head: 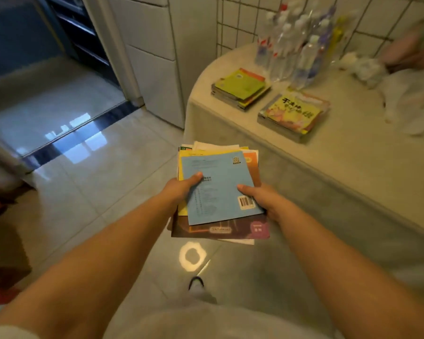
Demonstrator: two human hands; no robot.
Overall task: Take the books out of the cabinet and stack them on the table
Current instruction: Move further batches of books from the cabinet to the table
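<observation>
Both hands carry a loose pile of thin books over the tiled floor, a light blue one with a barcode on top. My left hand grips the pile's left edge, thumb on the blue cover. My right hand grips the right edge near the barcode. On the table to the right lie two stacks: one with a green cover near the rounded end, one with a yellow cover beside it. The cabinet is not identifiable in view.
Several clear plastic bottles stand at the table's back by the tiled wall. White crumpled cloth or bags lie at the table's right. A white drawer unit and a doorway with dark threshold are to the left. My foot is below.
</observation>
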